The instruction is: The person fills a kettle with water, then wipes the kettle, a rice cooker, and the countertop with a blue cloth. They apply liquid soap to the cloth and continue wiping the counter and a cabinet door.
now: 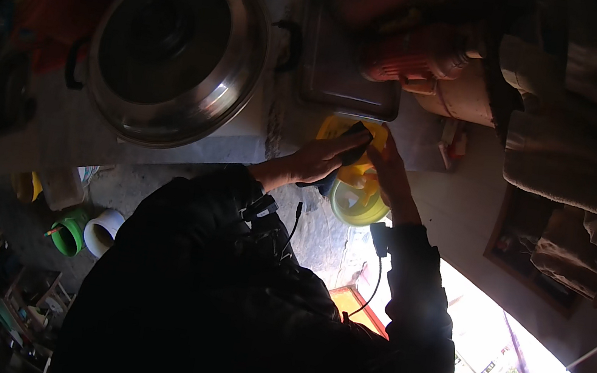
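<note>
My left hand (313, 160) presses a dark cloth (354, 151) against a yellow plastic article (332, 127), probably a container. The cloth is bunched under my fingers, and a dark fold of fabric hangs below them. On the other side, my right hand (392, 174) grips the yellow article by its edge, with the fingers partly hidden behind it. Its exact shape is hard to tell in the dim light. Beneath my hands, a pale yellow-green plastic basin (354, 214) shows past the counter's edge.
A large lidded metal pot (241, 84) stands on the counter (224, 144) at left. Behind my hands lie a dark tray (345, 98) and a red thermos flask (408, 59). Towels (565, 161) hang at right. Green (68, 234) and white (102, 230) buckets stand on the floor.
</note>
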`<action>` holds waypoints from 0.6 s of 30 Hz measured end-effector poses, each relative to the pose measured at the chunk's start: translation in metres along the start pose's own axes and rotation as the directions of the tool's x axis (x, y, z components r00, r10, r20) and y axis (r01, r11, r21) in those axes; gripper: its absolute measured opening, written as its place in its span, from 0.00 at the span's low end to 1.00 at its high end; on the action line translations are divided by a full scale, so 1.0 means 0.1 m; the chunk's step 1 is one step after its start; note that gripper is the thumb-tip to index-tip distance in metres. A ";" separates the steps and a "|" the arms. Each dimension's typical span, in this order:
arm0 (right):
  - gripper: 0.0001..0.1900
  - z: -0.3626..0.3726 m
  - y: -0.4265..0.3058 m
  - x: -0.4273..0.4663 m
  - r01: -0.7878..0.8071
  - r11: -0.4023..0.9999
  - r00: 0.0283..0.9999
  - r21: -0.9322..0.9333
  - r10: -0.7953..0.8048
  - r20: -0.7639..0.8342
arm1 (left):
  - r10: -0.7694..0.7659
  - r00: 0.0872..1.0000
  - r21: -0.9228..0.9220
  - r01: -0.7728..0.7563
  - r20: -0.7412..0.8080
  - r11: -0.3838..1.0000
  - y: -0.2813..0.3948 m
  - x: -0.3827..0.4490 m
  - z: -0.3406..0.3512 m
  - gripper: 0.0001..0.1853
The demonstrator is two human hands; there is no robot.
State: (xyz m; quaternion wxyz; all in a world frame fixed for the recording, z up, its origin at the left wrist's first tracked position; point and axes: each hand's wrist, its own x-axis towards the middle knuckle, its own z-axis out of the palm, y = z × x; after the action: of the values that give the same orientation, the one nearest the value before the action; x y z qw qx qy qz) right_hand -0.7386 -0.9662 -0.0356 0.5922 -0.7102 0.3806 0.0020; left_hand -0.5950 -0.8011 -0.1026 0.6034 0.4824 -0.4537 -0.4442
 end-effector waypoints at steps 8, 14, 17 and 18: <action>0.41 0.03 -0.11 -0.05 -0.099 0.991 0.995 0.086 0.097 0.030 | -0.166 0.986 -0.287 0.155 -0.017 0.945 -0.10 0.20 -0.13 0.39; 0.43 0.08 0.02 0.03 -0.018 1.000 1.000 0.017 0.019 -0.023 | -0.153 0.988 -0.353 0.132 -0.033 0.926 -0.23 0.14 -0.17 0.40; 0.42 0.14 -0.16 0.01 -0.122 0.991 0.992 0.055 0.123 -0.020 | -0.243 0.970 -0.207 0.238 0.001 0.949 -0.04 -0.09 -0.22 0.41; 0.41 0.13 -0.25 -0.04 -0.173 0.983 0.984 0.056 0.175 -0.041 | -0.242 0.969 -0.177 0.246 0.047 0.953 0.01 -0.18 -0.22 0.42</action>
State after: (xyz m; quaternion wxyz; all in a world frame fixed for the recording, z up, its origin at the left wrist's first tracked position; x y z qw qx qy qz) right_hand -0.7219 -0.9524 -0.0167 0.5992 -0.6585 0.4546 0.0275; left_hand -0.5769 -0.7790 -0.1062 0.5798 0.4720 -0.3557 -0.5609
